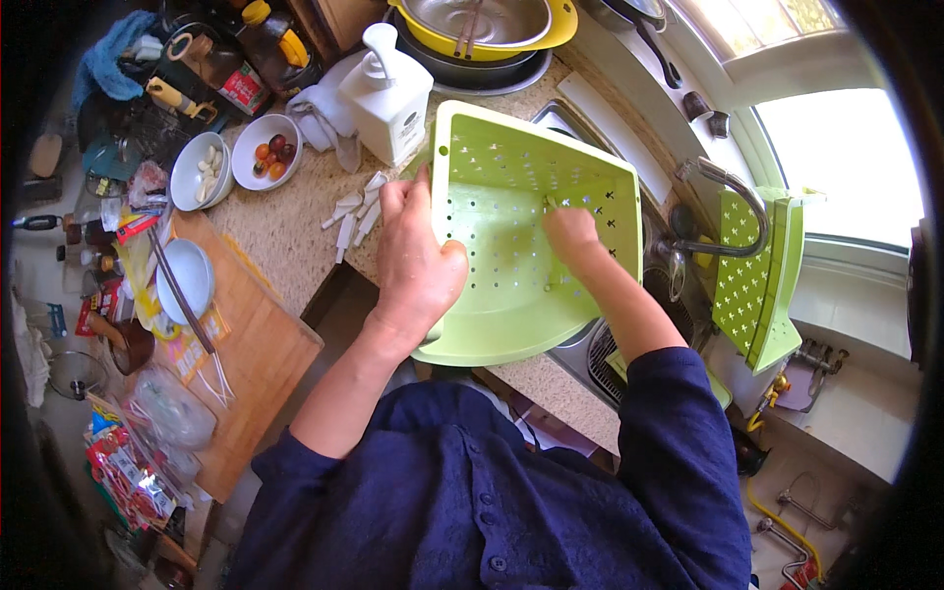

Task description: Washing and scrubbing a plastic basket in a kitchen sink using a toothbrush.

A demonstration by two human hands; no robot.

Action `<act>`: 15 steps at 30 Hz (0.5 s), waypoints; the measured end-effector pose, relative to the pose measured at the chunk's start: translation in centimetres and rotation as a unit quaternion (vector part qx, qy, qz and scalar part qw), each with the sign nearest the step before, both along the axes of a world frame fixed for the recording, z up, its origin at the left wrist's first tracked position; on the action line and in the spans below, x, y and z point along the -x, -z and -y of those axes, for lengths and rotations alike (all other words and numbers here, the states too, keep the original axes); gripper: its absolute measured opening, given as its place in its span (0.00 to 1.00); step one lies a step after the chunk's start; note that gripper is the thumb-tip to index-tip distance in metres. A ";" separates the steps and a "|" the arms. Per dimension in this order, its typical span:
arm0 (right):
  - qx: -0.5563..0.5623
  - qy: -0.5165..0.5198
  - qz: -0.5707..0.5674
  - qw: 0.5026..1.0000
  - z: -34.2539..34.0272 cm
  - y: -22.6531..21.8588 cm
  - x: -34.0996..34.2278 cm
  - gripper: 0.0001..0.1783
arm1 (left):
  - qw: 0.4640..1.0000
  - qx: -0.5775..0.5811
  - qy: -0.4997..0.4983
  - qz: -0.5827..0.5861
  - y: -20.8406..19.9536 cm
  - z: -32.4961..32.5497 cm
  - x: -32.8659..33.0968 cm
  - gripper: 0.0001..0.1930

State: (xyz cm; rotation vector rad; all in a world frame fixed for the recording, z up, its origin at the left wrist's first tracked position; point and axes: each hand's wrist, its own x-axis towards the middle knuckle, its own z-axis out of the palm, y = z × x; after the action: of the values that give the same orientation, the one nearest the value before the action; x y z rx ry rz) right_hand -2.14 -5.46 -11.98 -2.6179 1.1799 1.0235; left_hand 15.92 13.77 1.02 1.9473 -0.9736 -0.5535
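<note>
A light green plastic basket (492,320) with punched holes is tilted toward me above the counter edge, between counter and sink. My left hand (418,264) is closed round its left rim, thumb on the inside. Inside the basket, my right hand (573,236) is curled near the perforated wall; a small greenish bit shows at its fingertips, too little to name. Left of the basket, several short white pieces (366,208) lie on the speckled counter (285,231). A white pump bottle (386,103) stands just behind them.
At right are the sink's curved faucet (752,211) and another green perforated rack (752,285) by the window. A bowl of small tomatoes (265,154), a bowl of white cloves (202,172) and a wooden board (256,354) are at left. Behind sits a yellow colander (562,25).
</note>
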 end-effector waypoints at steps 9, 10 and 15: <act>-0.098 0.388 0.267 0.877 2.0 2.8 2.2 0.08 | 0.999 0.023 0.026 -0.003 0.8 -0.5 -0.8 0.36; -0.102 0.410 0.270 0.865 2.4 2.9 2.0 0.08 | 0.999 0.021 0.026 -0.005 0.8 -0.5 -0.8 0.36; -0.122 0.522 0.286 0.794 3.2 1.6 -0.4 0.08 | 1.000 0.016 0.023 -0.008 0.6 -0.6 -0.6 0.36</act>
State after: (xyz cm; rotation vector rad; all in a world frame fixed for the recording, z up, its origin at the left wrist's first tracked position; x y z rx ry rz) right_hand -1.75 -8.64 -13.59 -1.4240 1.7514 0.1104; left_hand 16.52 14.41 0.47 1.8928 -1.0130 -0.5748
